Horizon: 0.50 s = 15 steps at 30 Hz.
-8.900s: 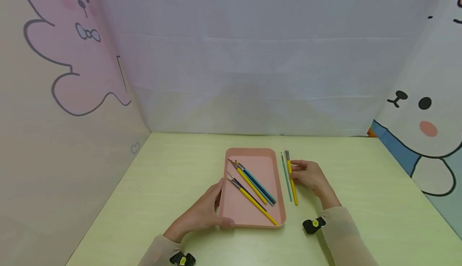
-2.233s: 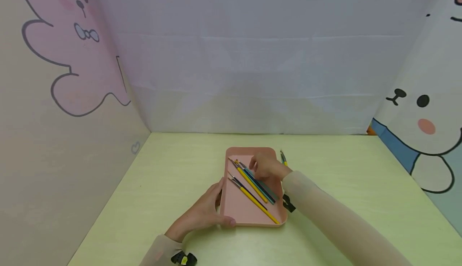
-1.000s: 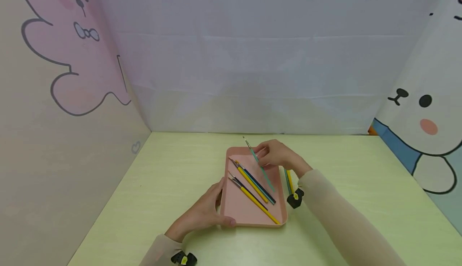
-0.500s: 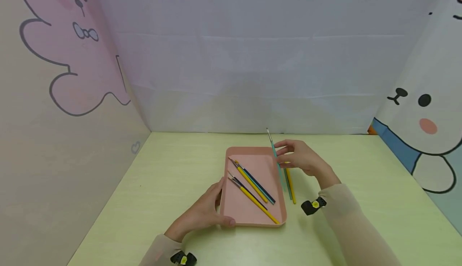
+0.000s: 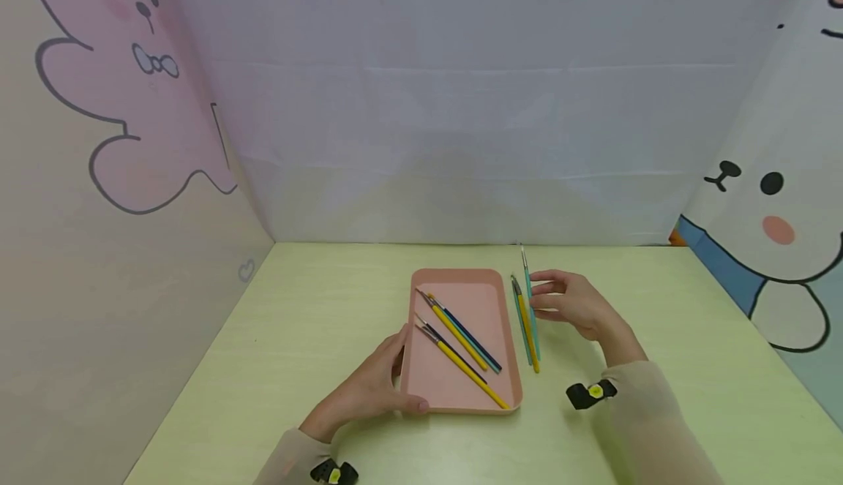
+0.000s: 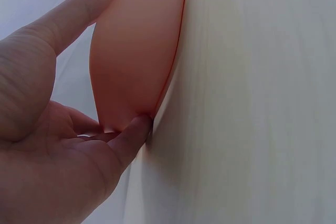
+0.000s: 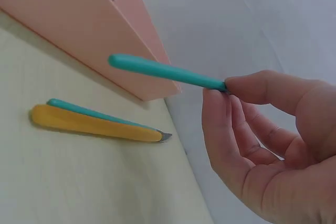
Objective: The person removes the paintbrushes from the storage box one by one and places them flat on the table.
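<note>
My right hand (image 5: 571,303) pinches a turquoise paintbrush (image 7: 163,71) between thumb and fingertips, its bristles pointing away from me. In the right wrist view the brush hangs above the table, apart from a yellow paintbrush (image 7: 94,124) and a green-turquoise paintbrush (image 7: 79,109) lying side by side there. My left hand (image 5: 369,390) grips the near left corner of a pink tray (image 5: 454,399), thumb at the near rim. Its fingers (image 6: 134,135) reach round the tray's wall in the left wrist view. Several paintbrushes (image 5: 469,335), yellow, dark blue and turquoise, lie slanted in the tray.
A pale yellow-green table (image 5: 316,302) carries everything. A white sheet (image 5: 461,141) hangs behind it. Panels with a pink cartoon figure (image 5: 165,156) and a white cartoon bear (image 5: 744,229) stand at either side.
My right hand let go of the yellow paintbrush beside the tray, picked the turquoise paintbrush out of the tray and carried it right, past the two brushes on the table. My left hand stayed put.
</note>
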Available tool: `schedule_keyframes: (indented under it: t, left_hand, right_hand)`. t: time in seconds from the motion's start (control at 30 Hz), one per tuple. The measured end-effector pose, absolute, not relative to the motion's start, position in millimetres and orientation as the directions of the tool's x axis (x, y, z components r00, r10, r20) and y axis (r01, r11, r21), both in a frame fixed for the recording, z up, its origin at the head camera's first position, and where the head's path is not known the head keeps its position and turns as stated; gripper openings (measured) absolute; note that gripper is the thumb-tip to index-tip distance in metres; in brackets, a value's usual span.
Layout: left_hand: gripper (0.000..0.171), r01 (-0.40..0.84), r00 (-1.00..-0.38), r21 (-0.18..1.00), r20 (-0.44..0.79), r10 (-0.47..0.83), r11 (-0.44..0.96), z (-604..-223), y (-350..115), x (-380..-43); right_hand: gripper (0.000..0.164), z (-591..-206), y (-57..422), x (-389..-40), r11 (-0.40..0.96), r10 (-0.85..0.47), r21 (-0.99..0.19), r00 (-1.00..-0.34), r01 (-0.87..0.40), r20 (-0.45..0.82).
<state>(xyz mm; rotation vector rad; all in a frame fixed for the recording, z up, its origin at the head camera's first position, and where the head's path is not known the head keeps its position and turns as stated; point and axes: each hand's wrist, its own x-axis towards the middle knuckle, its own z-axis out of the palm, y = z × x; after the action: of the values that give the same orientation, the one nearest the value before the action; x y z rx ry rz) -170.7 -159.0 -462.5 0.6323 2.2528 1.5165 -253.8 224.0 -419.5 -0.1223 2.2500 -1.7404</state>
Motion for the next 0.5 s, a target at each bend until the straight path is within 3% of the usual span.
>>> schedule_keyframes:
  t: [0.5]
  left_hand:
    - [0.129,0.165,-0.840,0.928,-0.045,0.541,0.333,-463,-159,-172]
  right_hand:
    - [0.061,-441,236,-250,0.213,-0.184,-0.964,-0.963,0.157,-0.197]
